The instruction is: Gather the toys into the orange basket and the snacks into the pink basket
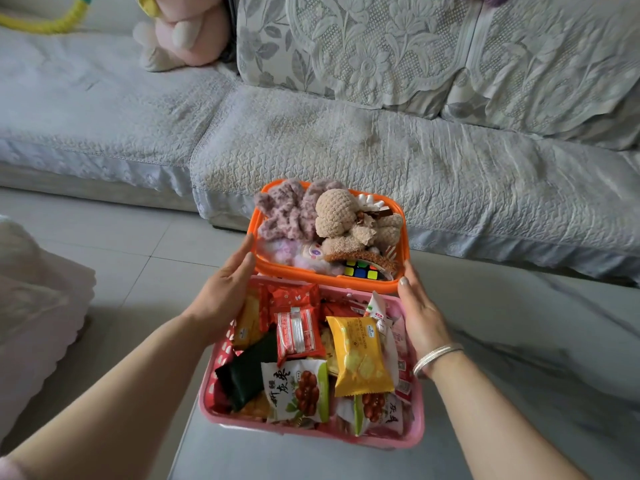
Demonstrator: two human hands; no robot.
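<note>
— What are my hands on?
— My left hand (225, 289) lies flat, fingers spread, against the orange basket (329, 282)'s left wall; my right hand (420, 315), also unclenched, touches its right corner, gripping nothing

— And the baskets?
— Orange, full of crocheted toys (336, 211) and a puzzle cube (362, 269), touches the far rim of the pink basket (417, 424), which is full of snack packets (358, 355)

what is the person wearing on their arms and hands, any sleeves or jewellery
Both forearms are bare, with no sleeves in view. The right hand has a stack of thin silver bangles at the wrist and pale polished nails. The left hand shows no rings, watch or bracelet.
</note>
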